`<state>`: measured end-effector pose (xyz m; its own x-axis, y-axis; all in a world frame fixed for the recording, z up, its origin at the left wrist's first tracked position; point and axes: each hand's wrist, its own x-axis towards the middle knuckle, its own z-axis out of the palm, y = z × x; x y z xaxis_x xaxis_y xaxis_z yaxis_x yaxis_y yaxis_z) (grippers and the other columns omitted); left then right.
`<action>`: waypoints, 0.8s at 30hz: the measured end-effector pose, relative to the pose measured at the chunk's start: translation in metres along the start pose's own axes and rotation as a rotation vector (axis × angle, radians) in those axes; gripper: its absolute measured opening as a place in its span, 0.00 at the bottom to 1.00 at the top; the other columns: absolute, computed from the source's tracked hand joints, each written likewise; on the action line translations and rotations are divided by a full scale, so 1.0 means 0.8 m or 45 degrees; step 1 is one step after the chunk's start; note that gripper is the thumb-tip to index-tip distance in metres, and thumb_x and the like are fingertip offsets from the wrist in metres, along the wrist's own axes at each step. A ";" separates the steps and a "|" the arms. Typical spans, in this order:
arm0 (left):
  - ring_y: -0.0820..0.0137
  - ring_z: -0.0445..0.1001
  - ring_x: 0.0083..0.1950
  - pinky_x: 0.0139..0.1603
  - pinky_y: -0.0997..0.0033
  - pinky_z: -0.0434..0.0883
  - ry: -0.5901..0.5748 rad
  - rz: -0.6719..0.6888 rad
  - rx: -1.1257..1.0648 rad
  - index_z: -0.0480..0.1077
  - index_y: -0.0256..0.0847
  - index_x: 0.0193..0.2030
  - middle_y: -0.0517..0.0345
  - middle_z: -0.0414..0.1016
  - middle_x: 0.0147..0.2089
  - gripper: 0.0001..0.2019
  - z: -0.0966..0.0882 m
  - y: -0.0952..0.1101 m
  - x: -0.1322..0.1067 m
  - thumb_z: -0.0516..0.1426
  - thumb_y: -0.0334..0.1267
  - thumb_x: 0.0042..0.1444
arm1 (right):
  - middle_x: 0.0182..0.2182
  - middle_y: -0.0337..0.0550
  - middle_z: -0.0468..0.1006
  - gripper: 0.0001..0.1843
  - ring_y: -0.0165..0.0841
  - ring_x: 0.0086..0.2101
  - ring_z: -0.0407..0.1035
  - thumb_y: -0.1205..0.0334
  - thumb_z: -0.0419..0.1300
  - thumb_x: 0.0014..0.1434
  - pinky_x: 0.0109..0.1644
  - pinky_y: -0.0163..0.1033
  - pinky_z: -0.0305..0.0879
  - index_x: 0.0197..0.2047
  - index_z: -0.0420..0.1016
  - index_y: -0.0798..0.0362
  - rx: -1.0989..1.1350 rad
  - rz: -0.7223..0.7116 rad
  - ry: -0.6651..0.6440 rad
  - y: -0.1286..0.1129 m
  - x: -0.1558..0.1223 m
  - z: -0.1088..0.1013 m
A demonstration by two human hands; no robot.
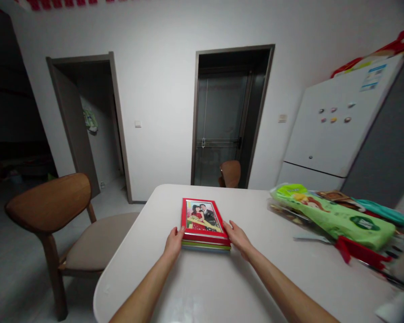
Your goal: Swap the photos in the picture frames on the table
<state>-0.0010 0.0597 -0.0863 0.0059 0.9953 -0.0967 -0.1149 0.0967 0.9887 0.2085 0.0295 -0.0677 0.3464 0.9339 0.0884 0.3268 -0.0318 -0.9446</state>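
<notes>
In the head view, my left hand [173, 242] and right hand [238, 237] hold opposite sides of a flat rectangular stack [206, 234], a red-framed couple photo [202, 215] on top, a green layer [205, 244] and a bluish layer [207, 248] beneath. It sits between my hands, above the glossy white counter [195, 291]; whether they touch, I can't tell. If I squeeze only the red top, the lower layers could slide out. Swinging wide could bump the green plastic packet [336, 215] right of my right hand.
</notes>
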 end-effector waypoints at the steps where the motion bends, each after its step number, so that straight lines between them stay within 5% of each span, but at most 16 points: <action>1: 0.69 0.68 0.41 0.39 0.63 0.68 0.028 0.027 -0.003 0.62 0.37 0.45 0.55 0.66 0.45 0.12 -0.001 0.007 -0.001 0.52 0.38 0.55 | 0.25 0.40 0.72 0.27 0.33 0.29 0.67 0.56 0.51 0.51 0.37 0.39 0.60 0.53 0.57 0.59 0.001 -0.023 0.067 -0.003 -0.003 -0.003; 6: 0.77 0.65 0.24 0.30 0.75 0.64 -0.088 0.272 -0.160 0.49 0.42 0.57 0.69 0.63 0.23 0.29 0.028 0.080 -0.045 0.55 0.29 0.48 | 0.17 0.27 0.61 0.40 0.26 0.20 0.59 0.61 0.52 0.46 0.28 0.33 0.58 0.60 0.38 0.50 0.169 -0.252 0.125 -0.069 -0.050 -0.001; 9: 0.80 0.61 0.21 0.28 0.78 0.63 -0.350 0.438 -0.286 0.44 0.54 0.58 0.73 0.61 0.21 0.36 0.059 0.136 -0.095 0.55 0.28 0.44 | 0.17 0.25 0.59 0.42 0.24 0.17 0.52 0.65 0.52 0.45 0.23 0.31 0.53 0.60 0.34 0.41 0.649 -0.590 -0.088 -0.133 -0.089 0.002; 12: 0.80 0.60 0.22 0.27 0.79 0.62 -0.806 0.618 -0.551 0.39 0.53 0.60 0.72 0.62 0.22 0.41 0.072 0.168 -0.132 0.56 0.30 0.42 | 0.16 0.25 0.59 0.43 0.23 0.18 0.52 0.69 0.53 0.42 0.24 0.30 0.54 0.59 0.38 0.38 0.949 -0.700 -0.234 -0.173 -0.118 -0.003; 15: 0.80 0.60 0.23 0.28 0.78 0.62 -0.864 0.606 -0.604 0.39 0.52 0.60 0.72 0.61 0.22 0.42 0.070 0.165 -0.144 0.57 0.29 0.41 | 0.16 0.25 0.59 0.43 0.23 0.19 0.53 0.70 0.54 0.42 0.24 0.30 0.53 0.59 0.40 0.40 1.004 -0.651 -0.268 -0.174 -0.127 -0.004; 20: 0.81 0.63 0.23 0.28 0.79 0.62 -0.719 0.405 -0.621 0.46 0.50 0.57 0.72 0.64 0.23 0.40 0.063 0.129 -0.125 0.61 0.32 0.38 | 0.16 0.25 0.60 0.38 0.23 0.19 0.55 0.68 0.57 0.42 0.26 0.30 0.55 0.56 0.50 0.40 1.077 -0.418 -0.262 -0.137 -0.118 0.012; 23: 0.83 0.60 0.18 0.19 0.85 0.56 -0.609 0.126 -0.570 0.62 0.40 0.41 0.70 0.64 0.20 0.25 0.057 0.117 -0.103 0.62 0.47 0.36 | 0.14 0.28 0.59 0.12 0.22 0.16 0.54 0.53 0.56 0.45 0.21 0.29 0.53 0.34 0.68 0.49 1.078 -0.171 -0.231 -0.123 -0.103 0.019; 24: 0.84 0.58 0.15 0.15 0.85 0.52 -0.608 0.039 -0.539 0.64 0.37 0.32 0.68 0.63 0.17 0.22 0.054 0.117 -0.096 0.58 0.55 0.38 | 0.13 0.29 0.59 0.15 0.21 0.14 0.52 0.48 0.53 0.46 0.19 0.29 0.51 0.24 0.67 0.52 1.048 -0.113 -0.242 -0.122 -0.097 0.019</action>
<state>0.0307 -0.0073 0.0186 0.4272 0.8997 0.0893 -0.5040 0.1550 0.8497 0.1361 -0.0347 0.0124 0.1717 0.9670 0.1880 -0.4236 0.2448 -0.8722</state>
